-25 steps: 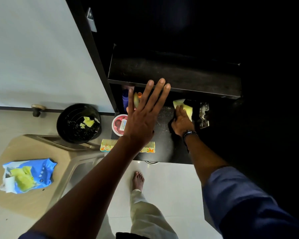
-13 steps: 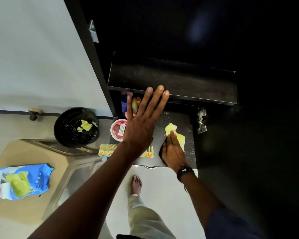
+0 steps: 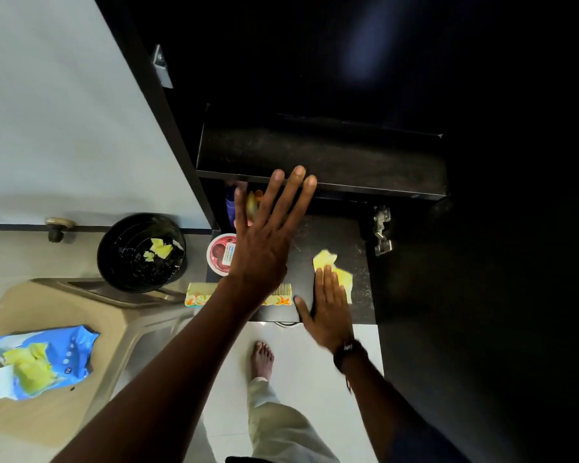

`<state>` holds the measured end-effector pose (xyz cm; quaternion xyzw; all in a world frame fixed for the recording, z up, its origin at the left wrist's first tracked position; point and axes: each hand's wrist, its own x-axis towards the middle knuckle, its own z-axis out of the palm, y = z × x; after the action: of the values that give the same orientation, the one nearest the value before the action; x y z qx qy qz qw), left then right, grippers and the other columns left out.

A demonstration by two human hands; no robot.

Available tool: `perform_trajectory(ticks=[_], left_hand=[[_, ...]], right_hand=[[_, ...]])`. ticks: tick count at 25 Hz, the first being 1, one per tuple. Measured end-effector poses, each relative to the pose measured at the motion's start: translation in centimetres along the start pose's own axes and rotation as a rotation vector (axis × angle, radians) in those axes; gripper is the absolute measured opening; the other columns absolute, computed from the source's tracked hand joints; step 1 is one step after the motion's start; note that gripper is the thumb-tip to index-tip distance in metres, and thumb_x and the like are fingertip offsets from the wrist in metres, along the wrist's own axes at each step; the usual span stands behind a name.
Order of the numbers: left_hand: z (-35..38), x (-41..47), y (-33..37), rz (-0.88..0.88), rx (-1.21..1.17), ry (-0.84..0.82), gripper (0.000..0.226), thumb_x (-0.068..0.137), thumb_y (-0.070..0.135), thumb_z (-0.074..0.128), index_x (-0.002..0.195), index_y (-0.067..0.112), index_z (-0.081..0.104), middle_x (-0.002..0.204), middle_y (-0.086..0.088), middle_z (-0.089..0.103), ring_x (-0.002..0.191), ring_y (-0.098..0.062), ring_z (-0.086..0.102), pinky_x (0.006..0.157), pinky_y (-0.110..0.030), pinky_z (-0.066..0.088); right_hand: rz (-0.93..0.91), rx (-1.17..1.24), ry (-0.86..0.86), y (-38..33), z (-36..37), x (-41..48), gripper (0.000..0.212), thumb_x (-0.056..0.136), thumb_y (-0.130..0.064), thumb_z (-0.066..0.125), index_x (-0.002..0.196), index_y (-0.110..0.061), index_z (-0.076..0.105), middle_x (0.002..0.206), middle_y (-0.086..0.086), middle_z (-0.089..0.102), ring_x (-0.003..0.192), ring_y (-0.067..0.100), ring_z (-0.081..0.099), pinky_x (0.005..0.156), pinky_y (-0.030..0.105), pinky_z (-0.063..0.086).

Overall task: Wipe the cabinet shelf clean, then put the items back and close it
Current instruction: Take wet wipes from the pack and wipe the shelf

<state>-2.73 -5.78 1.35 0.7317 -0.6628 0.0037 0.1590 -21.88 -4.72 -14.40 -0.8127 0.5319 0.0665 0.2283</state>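
My right hand (image 3: 328,305) lies flat on the lower cabinet shelf (image 3: 335,232), fingers straight, pressing a crumpled yellow wipe (image 3: 326,260) against the dark board near its front right part. The wipe sticks out beyond my fingertips and to their right. A dark watch (image 3: 350,354) sits on that wrist.

My left hand (image 3: 264,248) is spread wide with straight fingers and grips nothing; it is raised over the left side of the shelf, its fingertips reaching in front of the edge of the upper shelf (image 3: 321,155).

A red-lidded tub (image 3: 218,253) stands at the shelf's left front corner, partly hidden by my left hand. A pale comb (image 3: 199,294) lies along the front edge, crossed by my forearm. Some bottles (image 3: 230,205) stand at the back left, too dark to identify.

On the floor to the left is a black bin (image 3: 141,262) with yellow scraps inside, and beside it a beige stool (image 3: 47,315) carrying an open blue wipe pack (image 3: 64,355).
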Motion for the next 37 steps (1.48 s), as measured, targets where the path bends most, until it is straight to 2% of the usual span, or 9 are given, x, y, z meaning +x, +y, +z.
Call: perform_trajectory(ticks=[5,9,14,22,25,28,31,34,37], left_hand=[[0.1,0.0,0.0,-0.002,-0.010,-0.010,0.115,0.060,-0.013,0.059,0.151,0.022,-0.001,0.159,0.000,-0.007,0.146,-0.019,-0.015,0.114,-0.062,0.007],[0.0,0.1,0.1,-0.015,0.001,-0.016,0.118,0.061,-0.011,0.065,0.151,0.023,-0.003,0.159,0.002,-0.010,0.146,-0.018,-0.017,0.115,-0.060,0.009],[-0.3,-0.1,0.1,-0.027,0.000,-0.022,0.116,0.063,-0.011,0.065,0.151,0.024,-0.002,0.160,0.001,-0.005,0.145,-0.016,-0.017,0.114,-0.060,0.013],[-0.8,-0.2,0.3,-0.028,-0.017,-0.055,0.113,0.063,-0.008,0.064,0.152,0.023,0.002,0.161,0.000,-0.003,0.147,-0.019,-0.011,0.116,-0.057,0.011],[-1.0,-0.2,0.3,-0.034,0.006,-0.060,0.112,0.064,-0.008,0.062,0.152,0.024,0.000,0.161,0.001,-0.004,0.147,-0.017,-0.013,0.117,-0.055,0.008],[-1.6,-0.2,0.1,-0.022,0.062,-0.094,0.111,0.066,-0.001,0.064,0.152,0.025,-0.001,0.161,0.003,-0.004,0.147,-0.017,-0.009,0.115,-0.060,0.007],[-2.1,-0.2,0.1,-0.028,0.107,-0.108,0.110,0.068,0.005,0.067,0.152,0.027,-0.002,0.161,0.004,-0.004,0.148,-0.017,-0.005,0.112,-0.065,0.005],[-2.4,-0.2,0.1,-0.036,0.108,-0.127,0.112,0.068,0.007,0.068,0.151,0.028,-0.004,0.161,0.005,-0.005,0.148,-0.017,-0.006,0.111,-0.066,0.004],[-2.6,-0.2,0.2,-0.042,0.107,-0.131,0.112,0.069,0.006,0.068,0.151,0.029,-0.005,0.161,0.006,-0.006,0.148,-0.016,-0.008,0.112,-0.065,0.005]], right_hand=[[0.032,-0.035,-0.027,3.3,0.8,-5.8,0.084,0.092,-0.068,0.027,0.151,-0.008,0.018,0.159,0.008,0.013,0.148,0.024,0.009,0.119,0.041,0.019],[0.145,-0.085,-0.095,4.5,-2.2,1.6,0.100,0.083,-0.079,0.009,0.151,-0.006,0.000,0.159,0.012,-0.006,0.148,0.027,-0.003,0.121,0.042,0.006],[0.216,-0.076,-0.174,3.3,-4.9,8.3,0.096,0.087,-0.073,0.022,0.150,-0.009,-0.012,0.158,0.010,-0.020,0.146,0.024,-0.017,0.119,0.037,-0.008],[0.177,0.077,-0.012,3.6,-0.4,-4.5,0.098,0.084,-0.078,0.007,0.150,-0.005,0.012,0.158,0.012,0.007,0.148,0.027,0.006,0.120,0.039,0.007],[0.184,0.039,-0.042,4.6,-0.8,-3.3,0.098,0.087,-0.074,0.006,0.147,0.002,0.019,0.156,0.021,0.015,0.145,0.035,0.016,0.118,0.043,0.018],[0.131,-0.015,-0.108,4.6,-3.3,2.5,0.104,0.082,-0.076,-0.001,0.149,0.003,0.006,0.157,0.022,0.001,0.147,0.032,0.001,0.120,0.038,0.005],[0.145,-0.051,-0.162,3.7,-6.2,9.7,0.080,0.097,-0.056,0.023,0.150,-0.002,-0.004,0.158,0.018,-0.014,0.147,0.029,-0.013,0.119,0.036,-0.006],[0.119,-0.046,-0.237,1.7,-7.9,14.2,0.071,0.101,-0.044,0.029,0.151,-0.007,-0.004,0.158,0.014,-0.016,0.147,0.026,-0.014,0.120,0.036,-0.004],[-0.057,-0.010,-0.244,-1.0,-6.3,13.4,0.064,0.102,-0.033,0.032,0.152,-0.010,0.000,0.159,0.012,-0.013,0.147,0.026,-0.011,0.121,0.037,0.002]])
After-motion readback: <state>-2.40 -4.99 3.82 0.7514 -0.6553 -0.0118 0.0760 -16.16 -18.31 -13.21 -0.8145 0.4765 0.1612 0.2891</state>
